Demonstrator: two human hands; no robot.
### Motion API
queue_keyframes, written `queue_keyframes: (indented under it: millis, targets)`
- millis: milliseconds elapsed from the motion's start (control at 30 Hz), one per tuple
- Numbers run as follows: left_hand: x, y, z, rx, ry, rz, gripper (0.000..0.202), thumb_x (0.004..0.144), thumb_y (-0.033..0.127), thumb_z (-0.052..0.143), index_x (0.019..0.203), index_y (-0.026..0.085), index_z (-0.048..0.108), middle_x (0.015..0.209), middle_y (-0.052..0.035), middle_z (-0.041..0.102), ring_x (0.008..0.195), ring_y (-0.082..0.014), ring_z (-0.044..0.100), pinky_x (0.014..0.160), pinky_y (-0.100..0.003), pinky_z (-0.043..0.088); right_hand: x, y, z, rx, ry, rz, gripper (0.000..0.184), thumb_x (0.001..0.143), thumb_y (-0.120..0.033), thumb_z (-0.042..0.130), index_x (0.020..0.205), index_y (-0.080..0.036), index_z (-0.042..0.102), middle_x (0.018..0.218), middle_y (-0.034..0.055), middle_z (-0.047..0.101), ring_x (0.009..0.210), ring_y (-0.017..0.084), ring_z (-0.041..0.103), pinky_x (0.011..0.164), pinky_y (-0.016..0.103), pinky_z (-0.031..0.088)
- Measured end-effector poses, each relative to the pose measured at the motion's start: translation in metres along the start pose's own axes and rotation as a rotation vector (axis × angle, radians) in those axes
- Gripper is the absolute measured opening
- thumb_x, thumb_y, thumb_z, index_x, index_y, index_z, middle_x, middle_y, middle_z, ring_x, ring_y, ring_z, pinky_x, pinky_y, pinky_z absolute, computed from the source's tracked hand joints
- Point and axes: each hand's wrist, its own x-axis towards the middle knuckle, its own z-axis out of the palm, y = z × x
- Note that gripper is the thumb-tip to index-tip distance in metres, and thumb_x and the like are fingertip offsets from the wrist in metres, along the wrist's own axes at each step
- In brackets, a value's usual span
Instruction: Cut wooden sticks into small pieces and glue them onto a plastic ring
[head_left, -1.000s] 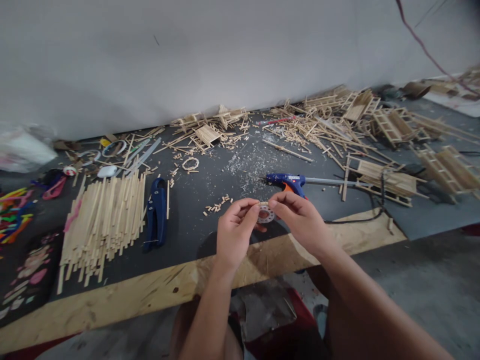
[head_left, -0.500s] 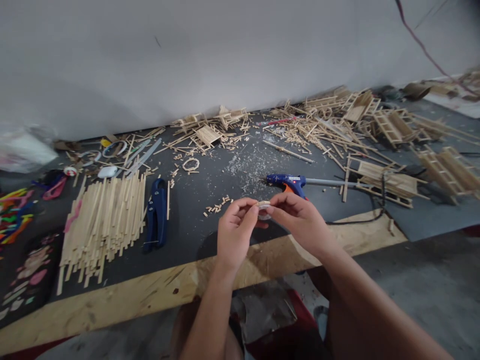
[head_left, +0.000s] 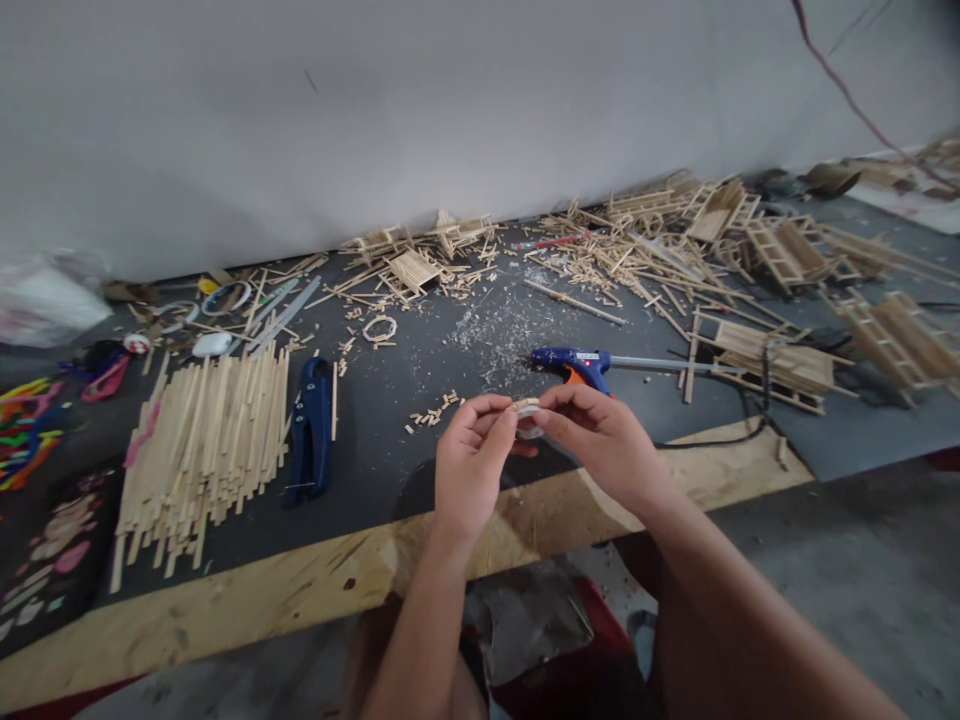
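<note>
My left hand (head_left: 474, 452) and my right hand (head_left: 598, 438) meet above the front of the table, both closed on a small pale ring (head_left: 529, 424). Short wooden pieces show along its upper edge, between my thumbs and fingertips; the fingers hide part of it. Just behind my right hand lies a blue glue gun (head_left: 576, 366) with an orange trigger and a clear glue stick in its back. Short cut stick pieces (head_left: 432, 413) are scattered left of my left hand. Farther back rests a ring of wooden pieces (head_left: 380, 328).
A bundle of wooden sticks (head_left: 206, 440) and a blue pipe cutter (head_left: 310, 430) lie to the left. Small wooden stick models (head_left: 776, 362) and loose sticks (head_left: 626, 255) crowd the right and back. The glue gun's black cable (head_left: 720, 441) loops at the right. A bare wood strip (head_left: 300, 590) edges the table.
Almost nothing differs. The view has shifted very slightly; both hands keep the same hold on the small ring.
</note>
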Motion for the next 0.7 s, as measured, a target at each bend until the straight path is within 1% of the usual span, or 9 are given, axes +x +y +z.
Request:
queue_keyframes:
  millis: [200,500,667,700]
  targets:
    - [0.0005,0.0,0.0004,-0.023,-0.02,0.001,0.018,0.075,0.028,0.065,0.086,0.016,0.059,0.075,-0.0024,0.067,0.068,-0.0145,0.064,0.058,-0.028,0.057,-0.0001,-0.0006,-0.0007,0.018,0.008,0.015,0.021,0.075,-0.038,0.062,0.084,-0.019,0.06,0.082,0.0025,0.063,0.076,0.015,0.057,0.069,0.028,0.046]
    - [0.0019,-0.0013,-0.0007,0.014,-0.062,0.001,0.017,0.076,0.03,0.063,0.087,0.017,0.061,0.078,-0.003,0.068,0.07,-0.0151,0.064,0.059,-0.027,0.056,0.0002,-0.0008,-0.0022,0.013,0.021,0.022,0.021,0.074,-0.038,0.063,0.083,-0.019,0.06,0.082,0.0029,0.063,0.076,0.015,0.058,0.069,0.028,0.047]
    - [0.0024,-0.0021,0.0002,0.0,-0.071,0.002,0.016,0.078,0.029,0.061,0.088,0.017,0.06,0.079,-0.0028,0.068,0.07,-0.0143,0.064,0.058,-0.025,0.055,-0.0001,0.0002,-0.0023,0.057,0.033,0.016,0.028,0.074,-0.036,0.064,0.097,-0.021,0.058,0.08,0.0006,0.06,0.075,0.013,0.057,0.07,0.028,0.046]
    - [0.0024,-0.002,0.0005,-0.006,-0.075,0.002,0.015,0.078,0.028,0.061,0.088,0.017,0.06,0.079,-0.0026,0.068,0.071,-0.014,0.064,0.058,-0.024,0.055,-0.0004,0.0001,-0.0023,0.063,0.03,0.015,0.028,0.075,-0.035,0.064,0.097,-0.021,0.058,0.08,0.0007,0.06,0.076,0.014,0.057,0.071,0.028,0.046]
